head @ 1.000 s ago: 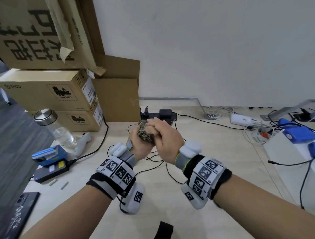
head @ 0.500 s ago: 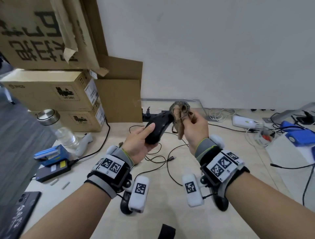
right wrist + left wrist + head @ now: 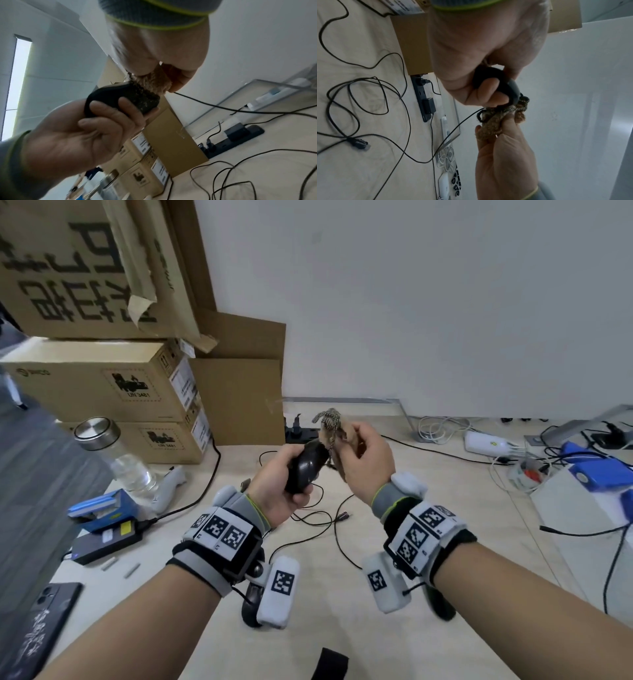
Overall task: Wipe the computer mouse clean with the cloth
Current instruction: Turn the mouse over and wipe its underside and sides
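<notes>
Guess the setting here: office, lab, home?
Probably an office or lab workbench: stacked cardboard boxes against the wall, a power strip with loose cables on the table, chargers nearby.

The middle cardboard box [image 3: 102, 381] in the far-left stack bears a printed label reading "UN 3481"; the other print is illegible.

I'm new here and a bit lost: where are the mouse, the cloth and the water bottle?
mouse [image 3: 306, 466]: head view, its black back.
cloth [image 3: 153, 82]: right wrist view, its bunched tan part.
water bottle [image 3: 132, 469]: head view, its clear body.
</notes>
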The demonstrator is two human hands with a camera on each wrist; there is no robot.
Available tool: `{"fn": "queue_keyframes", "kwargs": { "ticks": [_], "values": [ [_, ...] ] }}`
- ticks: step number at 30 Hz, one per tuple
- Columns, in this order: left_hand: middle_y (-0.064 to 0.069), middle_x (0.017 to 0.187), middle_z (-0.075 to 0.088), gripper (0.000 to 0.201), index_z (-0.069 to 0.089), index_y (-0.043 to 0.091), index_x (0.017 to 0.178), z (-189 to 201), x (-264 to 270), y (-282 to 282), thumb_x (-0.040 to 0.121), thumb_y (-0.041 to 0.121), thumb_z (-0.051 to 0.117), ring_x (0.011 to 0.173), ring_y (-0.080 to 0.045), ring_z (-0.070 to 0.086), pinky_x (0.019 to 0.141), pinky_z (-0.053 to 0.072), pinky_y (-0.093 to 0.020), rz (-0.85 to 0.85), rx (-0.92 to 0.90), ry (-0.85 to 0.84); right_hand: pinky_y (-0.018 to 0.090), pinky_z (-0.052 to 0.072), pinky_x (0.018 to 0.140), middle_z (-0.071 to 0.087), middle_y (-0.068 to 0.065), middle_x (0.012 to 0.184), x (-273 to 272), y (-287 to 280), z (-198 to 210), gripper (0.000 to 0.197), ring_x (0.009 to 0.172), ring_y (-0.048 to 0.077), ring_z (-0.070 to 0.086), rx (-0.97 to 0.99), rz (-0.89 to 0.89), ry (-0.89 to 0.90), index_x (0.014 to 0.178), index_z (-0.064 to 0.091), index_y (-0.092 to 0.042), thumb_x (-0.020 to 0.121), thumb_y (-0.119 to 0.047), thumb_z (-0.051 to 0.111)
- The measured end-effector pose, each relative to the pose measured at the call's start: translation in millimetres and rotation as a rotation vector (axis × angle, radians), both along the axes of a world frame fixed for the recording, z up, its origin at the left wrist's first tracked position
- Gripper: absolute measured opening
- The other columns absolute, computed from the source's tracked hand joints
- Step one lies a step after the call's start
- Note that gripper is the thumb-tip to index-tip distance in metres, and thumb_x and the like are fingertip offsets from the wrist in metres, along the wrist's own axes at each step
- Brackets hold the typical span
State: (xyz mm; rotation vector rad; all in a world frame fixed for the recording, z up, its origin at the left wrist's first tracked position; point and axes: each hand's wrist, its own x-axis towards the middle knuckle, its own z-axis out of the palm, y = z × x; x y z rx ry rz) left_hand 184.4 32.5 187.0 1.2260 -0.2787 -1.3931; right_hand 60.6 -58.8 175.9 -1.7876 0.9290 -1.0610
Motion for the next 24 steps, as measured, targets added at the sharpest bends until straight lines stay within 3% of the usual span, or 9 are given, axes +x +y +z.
{"fn": "queue_keyframes", "kwargs": {
  "ticks": [3,6,9,11,13,16,18,20,24],
  "values": [
    [-0.006,0.070,0.051,0.027,0.054,0.013,0.088,-1,1,0,0.096,0.037,0.041,0.044,-0.013,0.043,0.033,0.026,-0.017,0.013,-0.025,0.020,0.025,0.046,0.058,0.061,-0.013,0.068,0,21,3,0.013,0.060,0.008,0.055,-0.054,0.097,0.012,0.091,0.057,-0.031,0.082,-0.028,0.066],
    [-0.006,0.071,0.051,0.031,0.054,0.014,0.085,0,3,1,0.096,0.038,0.038,0.044,-0.010,0.042,0.032,0.025,-0.015,-0.003,-0.065,0.029,0.025,0.048,0.061,0.063,-0.014,0.077,-3,34,4,0.014,0.066,0.005,0.055,-0.225,0.263,0.039,0.095,0.060,-0.027,0.085,-0.023,0.070],
    [-0.004,0.063,0.050,0.030,0.053,0.013,0.081,3,4,5,0.094,0.036,0.039,0.039,-0.010,0.040,0.031,0.022,-0.014,-0.029,-0.020,0.030,0.029,0.048,0.056,0.062,-0.010,0.068,-3,8,-1,0.013,0.058,0.012,0.055,-0.119,0.135,0.042,0.089,0.057,-0.030,0.083,-0.038,0.065],
    [-0.006,0.063,0.050,0.028,0.053,0.011,0.082,6,3,7,0.093,0.034,0.041,0.039,-0.012,0.041,0.031,0.022,-0.014,-0.042,-0.011,0.007,0.043,0.053,0.054,0.061,-0.001,0.062,-3,-7,-3,0.020,0.054,0.029,0.056,0.031,0.021,0.028,0.076,0.050,-0.030,0.077,-0.048,0.058],
    [-0.007,0.065,0.051,0.029,0.054,0.009,0.087,7,2,7,0.094,0.034,0.041,0.040,-0.013,0.042,0.032,0.025,-0.015,-0.037,-0.015,-0.020,0.051,0.052,0.049,0.061,0.007,0.058,-3,-10,-4,0.024,0.049,0.031,0.056,0.085,-0.005,0.017,0.068,0.046,-0.028,0.076,-0.049,0.055],
    [-0.008,0.074,0.055,0.029,0.056,0.006,0.102,9,2,8,0.095,0.032,0.045,0.050,-0.017,0.054,0.039,0.041,-0.019,-0.013,-0.029,-0.043,0.045,0.049,0.045,0.061,0.008,0.056,-5,-3,8,0.021,0.043,0.026,0.051,0.093,0.023,-0.042,0.070,0.050,-0.025,0.084,-0.035,0.060],
    [-0.011,0.086,0.059,0.029,0.055,0.003,0.112,10,3,10,0.097,0.026,0.047,0.069,-0.026,0.067,0.052,0.055,-0.026,-0.002,-0.073,-0.006,0.039,0.044,0.042,0.059,-0.001,0.052,-10,-3,17,0.018,0.041,0.022,0.048,0.096,0.007,-0.104,0.075,0.054,-0.023,0.092,-0.021,0.058],
    [-0.014,0.095,0.060,0.029,0.052,0.004,0.120,9,4,12,0.097,0.022,0.047,0.085,-0.034,0.069,0.062,0.060,-0.035,-0.022,-0.117,0.035,0.039,0.043,0.042,0.058,-0.002,0.054,-14,-9,22,0.017,0.043,0.022,0.049,0.097,-0.030,-0.183,0.079,0.057,-0.025,0.094,-0.017,0.055],
    [-0.015,0.106,0.057,0.029,0.051,0.014,0.125,7,-2,11,0.097,0.022,0.046,0.083,-0.035,0.070,0.064,0.060,-0.038,-0.053,-0.135,0.022,0.031,0.046,0.061,0.057,-0.013,0.067,-16,-14,25,0.016,0.062,0.009,0.052,-0.044,-0.075,-0.125,0.086,0.058,-0.033,0.090,-0.018,0.056]
  ]
}}
